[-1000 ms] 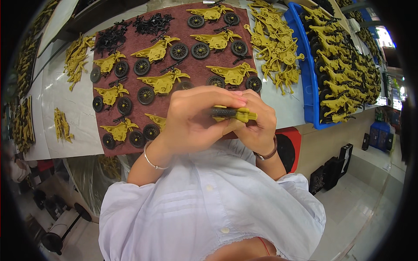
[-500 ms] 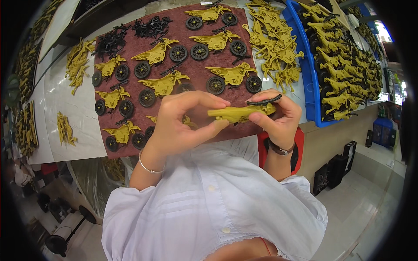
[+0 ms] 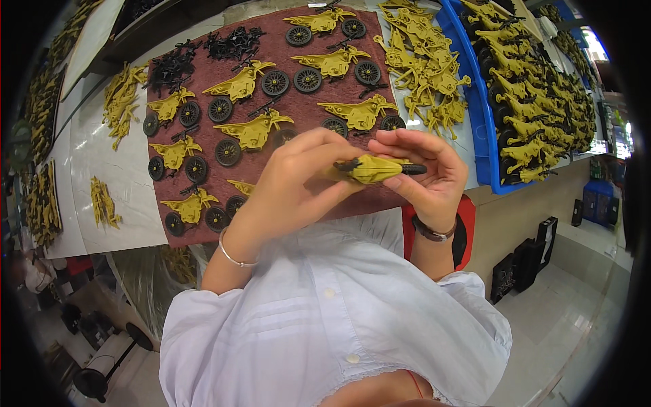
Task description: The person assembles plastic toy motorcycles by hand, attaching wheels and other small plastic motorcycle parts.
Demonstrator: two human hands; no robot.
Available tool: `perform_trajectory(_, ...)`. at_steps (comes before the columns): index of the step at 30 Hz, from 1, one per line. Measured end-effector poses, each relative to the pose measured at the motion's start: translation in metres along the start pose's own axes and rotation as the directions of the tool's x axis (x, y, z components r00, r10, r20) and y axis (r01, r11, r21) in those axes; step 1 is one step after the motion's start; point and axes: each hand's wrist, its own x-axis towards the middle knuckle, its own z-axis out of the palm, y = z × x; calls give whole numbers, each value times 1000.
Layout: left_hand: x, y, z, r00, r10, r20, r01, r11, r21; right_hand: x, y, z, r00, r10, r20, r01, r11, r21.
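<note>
Above the maroon cloth, both hands hold one yellow toy motorcycle (image 3: 374, 169) seen nearly from above. My left hand (image 3: 298, 178) pinches its left end, where a small black part, probably the handlebar, shows at the fingertips. A black wheel (image 3: 414, 169), edge-on, sticks out at the other end. There my right hand (image 3: 434, 178) is curved round the toy, its thumb against the near side and its fingers raised behind. Just beyond the hands lies a yellow motorcycle body (image 3: 359, 114) with wheels beside it. How the held parts join underneath is hidden.
Rows of yellow bodies, black wheels and handlebars lie on the maroon cloth (image 3: 196, 115), with black parts heaped (image 3: 234, 43) at its back. Loose yellow parts (image 3: 427, 68) lie to the right. Further right, a blue tray (image 3: 483, 146) holds many motorcycles. Yellow pieces (image 3: 104, 203) lie at left.
The toy has been turned end for end: its black handlebar was at the right hand, and a wheel now points that way. My right fingers have opened out somewhat.
</note>
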Motion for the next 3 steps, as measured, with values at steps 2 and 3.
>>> perform_trajectory(2,0,-1,4,998,55,-32,-54,998,13,2,-1,5,996,-90,2,90,995,-49)
perform_trajectory(3,-1,-4,6,992,110,-66,-109,994,27,3,-1,7,990,-142,12,142,987,-79)
